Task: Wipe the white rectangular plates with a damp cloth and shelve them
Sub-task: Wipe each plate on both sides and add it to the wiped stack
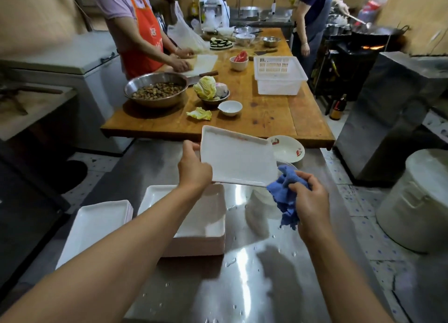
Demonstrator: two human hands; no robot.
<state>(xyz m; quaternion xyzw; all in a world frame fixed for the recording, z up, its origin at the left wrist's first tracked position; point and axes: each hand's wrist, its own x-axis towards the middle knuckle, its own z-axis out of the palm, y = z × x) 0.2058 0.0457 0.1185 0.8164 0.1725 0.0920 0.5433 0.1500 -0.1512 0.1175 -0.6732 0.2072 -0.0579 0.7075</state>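
Observation:
My left hand [194,168] grips the left edge of a white rectangular plate [238,156], held tilted above the steel counter [254,274]. My right hand [309,199] holds a bunched blue cloth [284,196] at the plate's near right corner. Below my left forearm sits a stack of white rectangular plates [206,223]. A second, lower stack [97,228] lies to its left.
A round white bowl with red marks [289,150] sits behind the held plate. Beyond it a wooden table [266,118] carries bowls, cabbage and a white basket [278,77]. Two people stand at that table. A white lidded bucket [419,201] stands on the floor at right.

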